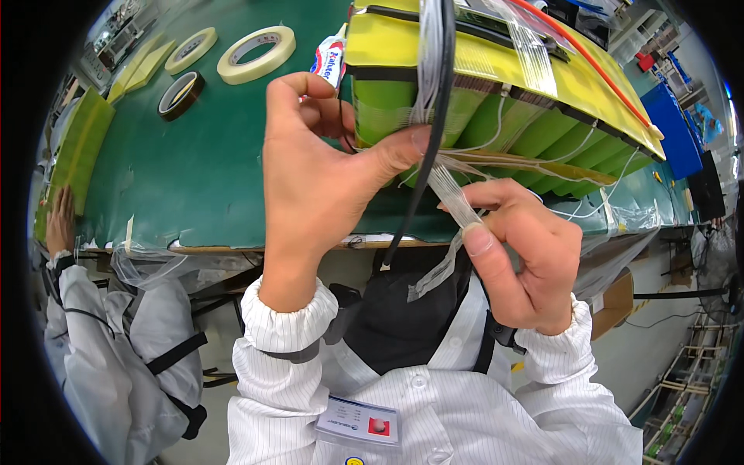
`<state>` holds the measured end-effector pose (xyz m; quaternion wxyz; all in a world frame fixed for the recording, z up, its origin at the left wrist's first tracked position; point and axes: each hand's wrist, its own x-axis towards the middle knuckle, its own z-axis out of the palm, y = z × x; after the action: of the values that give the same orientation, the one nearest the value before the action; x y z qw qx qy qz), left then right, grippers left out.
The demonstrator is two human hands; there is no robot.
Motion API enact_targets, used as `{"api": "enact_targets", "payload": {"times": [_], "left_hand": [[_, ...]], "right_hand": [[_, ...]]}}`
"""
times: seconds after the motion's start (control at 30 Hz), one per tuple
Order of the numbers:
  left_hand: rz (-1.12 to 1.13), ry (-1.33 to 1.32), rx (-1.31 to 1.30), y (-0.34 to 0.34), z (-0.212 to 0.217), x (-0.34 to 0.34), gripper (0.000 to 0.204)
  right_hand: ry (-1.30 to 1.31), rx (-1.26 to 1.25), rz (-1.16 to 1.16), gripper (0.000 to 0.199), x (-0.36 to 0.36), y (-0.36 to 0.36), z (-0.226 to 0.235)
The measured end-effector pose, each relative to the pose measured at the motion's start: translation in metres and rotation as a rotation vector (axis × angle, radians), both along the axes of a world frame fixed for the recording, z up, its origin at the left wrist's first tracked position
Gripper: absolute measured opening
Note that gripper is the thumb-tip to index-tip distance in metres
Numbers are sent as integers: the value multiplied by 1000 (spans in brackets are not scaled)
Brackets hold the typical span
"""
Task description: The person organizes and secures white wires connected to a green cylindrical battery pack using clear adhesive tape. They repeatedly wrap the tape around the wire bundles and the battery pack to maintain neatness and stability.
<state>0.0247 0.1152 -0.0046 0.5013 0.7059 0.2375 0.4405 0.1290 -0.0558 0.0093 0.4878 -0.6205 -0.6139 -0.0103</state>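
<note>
A large battery pack (480, 128), with green cells along its side and a yellow sheet on top, rests near the front edge of the green table (209, 178). My left hand (310, 178) grips its left corner; the thumb presses at the lower edge near the wires, and the other fingers curl behind, partly hidden. Between thumb and index finger, my right hand (523, 256) pinches a strip of clear filament tape (453, 194), stretched from near the left thumb. The tape's loose end hangs below. A thick black cable (442, 93) runs down over the pack's front, between my hands.
Two cream tape rolls (284, 46) and a dark roll (182, 113) lie at the back left, with a glue tube (329, 60) beside the pack. Another person's hand (60, 221) touches a yellow-green block (81, 155) far left. A blue box (673, 128) stands right.
</note>
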Motion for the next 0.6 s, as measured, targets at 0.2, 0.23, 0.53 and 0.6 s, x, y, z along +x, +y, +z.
{"api": "enact_targets", "payload": {"times": [0.2,0.23,0.53,0.6], "left_hand": [[33,-19,49,-3,0,-1,71],[39,-15,54,-4,0,-2,71],[32,-42,92,-4,-2,-1,68],[35,-39,91,-4,-1,-1,67]], "right_hand": [[-61,74,35,17,-1,1,-9],[-54,77,42,17,-1,1,-10],[30,68,169,16,14,0,-15],[46,60,181,17,15,1,-16]]}}
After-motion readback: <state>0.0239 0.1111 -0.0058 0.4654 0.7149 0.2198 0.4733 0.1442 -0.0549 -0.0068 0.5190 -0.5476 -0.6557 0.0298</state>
